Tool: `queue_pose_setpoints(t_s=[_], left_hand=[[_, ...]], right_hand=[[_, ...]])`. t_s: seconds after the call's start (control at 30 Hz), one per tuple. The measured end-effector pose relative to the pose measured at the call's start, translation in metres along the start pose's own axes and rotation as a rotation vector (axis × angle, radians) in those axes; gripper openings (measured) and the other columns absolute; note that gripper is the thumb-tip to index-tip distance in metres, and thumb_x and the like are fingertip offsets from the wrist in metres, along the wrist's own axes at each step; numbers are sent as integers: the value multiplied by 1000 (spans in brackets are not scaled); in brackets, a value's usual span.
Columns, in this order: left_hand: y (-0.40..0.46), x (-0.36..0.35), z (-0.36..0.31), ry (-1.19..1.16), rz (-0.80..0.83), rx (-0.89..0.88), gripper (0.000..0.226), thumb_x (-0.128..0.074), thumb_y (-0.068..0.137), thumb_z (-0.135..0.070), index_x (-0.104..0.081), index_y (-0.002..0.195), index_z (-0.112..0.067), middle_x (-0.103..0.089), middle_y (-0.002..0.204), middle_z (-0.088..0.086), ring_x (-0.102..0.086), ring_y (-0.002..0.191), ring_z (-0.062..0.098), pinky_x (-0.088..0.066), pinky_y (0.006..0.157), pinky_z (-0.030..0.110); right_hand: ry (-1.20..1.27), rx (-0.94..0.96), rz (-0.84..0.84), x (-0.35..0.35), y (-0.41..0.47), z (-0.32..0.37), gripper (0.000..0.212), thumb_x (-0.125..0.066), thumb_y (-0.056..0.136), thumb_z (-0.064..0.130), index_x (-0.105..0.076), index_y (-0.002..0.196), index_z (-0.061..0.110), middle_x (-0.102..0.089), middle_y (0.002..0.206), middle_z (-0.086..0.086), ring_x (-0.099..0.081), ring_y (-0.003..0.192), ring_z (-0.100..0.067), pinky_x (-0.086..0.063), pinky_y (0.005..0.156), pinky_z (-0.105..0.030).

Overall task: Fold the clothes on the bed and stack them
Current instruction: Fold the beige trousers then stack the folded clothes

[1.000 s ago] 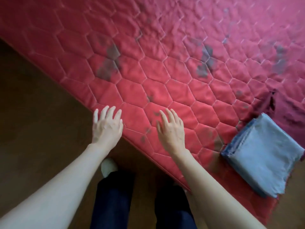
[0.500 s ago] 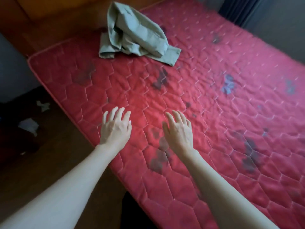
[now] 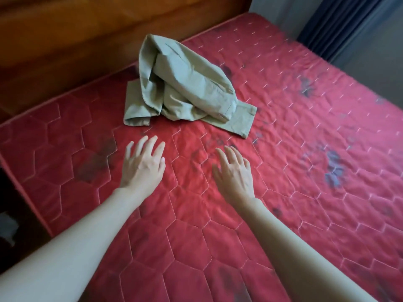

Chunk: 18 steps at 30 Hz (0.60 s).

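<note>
A crumpled pale sage-green cotton garment (image 3: 183, 88) lies heaped on the red quilted mattress (image 3: 294, 149) with its hexagon stitching, close to the far edge, where the mattress meets a brown wooden headboard (image 3: 65, 40). The cloth is unfolded: one part stands up in a loose hump, another flat part trails out toward the middle of the mattress, and a hemmed end lies flat on the side nearer the left edge. Both bare forearms reach in from the near edge. The left hand (image 3: 142, 165) is spread wide, fingers straight and splayed, palm down over the mattress, holding nothing. The right hand (image 3: 234, 173) is likewise empty — fingers apart and slightly bent, palm down. Both hands are short of the garment and apart from it, the left one nearer its hemmed end; whether either palm touches the quilting cannot be told. Dark stains mark the mattress in several places. Beyond the far right corner hangs a dark blue curtain (image 3: 340, 25).
</note>
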<state>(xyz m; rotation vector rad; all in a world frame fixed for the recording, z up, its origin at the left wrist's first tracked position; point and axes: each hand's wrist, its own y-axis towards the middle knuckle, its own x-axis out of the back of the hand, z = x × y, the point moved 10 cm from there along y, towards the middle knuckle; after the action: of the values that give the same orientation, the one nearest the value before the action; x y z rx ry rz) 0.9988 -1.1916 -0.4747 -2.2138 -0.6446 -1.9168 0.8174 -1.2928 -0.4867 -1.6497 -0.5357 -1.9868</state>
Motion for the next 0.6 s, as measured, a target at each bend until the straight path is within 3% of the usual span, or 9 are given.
queue_pose_setpoints(t_s=[0.37, 0.47, 0.6], left_hand=[[149, -122, 48, 33, 142, -309, 66, -67, 85, -27, -42, 144, -13, -30, 154, 15, -26, 142, 34, -20, 113, 54], [193, -135, 49, 5, 128, -384, 63, -58, 90, -43, -41, 144, -15, -27, 156, 14, -22, 145, 32, -14, 115, 55], [260, -134, 34, 2, 44, -497, 66, -54, 89, -45, -37, 146, -17, -24, 157, 13, -17, 146, 32, -9, 115, 57]], right_hand=[[-68, -166, 5, -91, 171, -8, 70, -56, 91, 37, -23, 151, 22, -19, 158, -13, -15, 146, -28, -23, 112, -44], [-51, -246, 15, -105, 207, -32, 77, -58, 89, 46, -19, 152, 25, -16, 158, -13, -13, 146, -30, -24, 113, -47], [-28, -350, -13, -106, 251, -60, 80, -53, 89, 56, -13, 153, 27, -14, 158, -13, -11, 146, -34, -25, 112, -50]])
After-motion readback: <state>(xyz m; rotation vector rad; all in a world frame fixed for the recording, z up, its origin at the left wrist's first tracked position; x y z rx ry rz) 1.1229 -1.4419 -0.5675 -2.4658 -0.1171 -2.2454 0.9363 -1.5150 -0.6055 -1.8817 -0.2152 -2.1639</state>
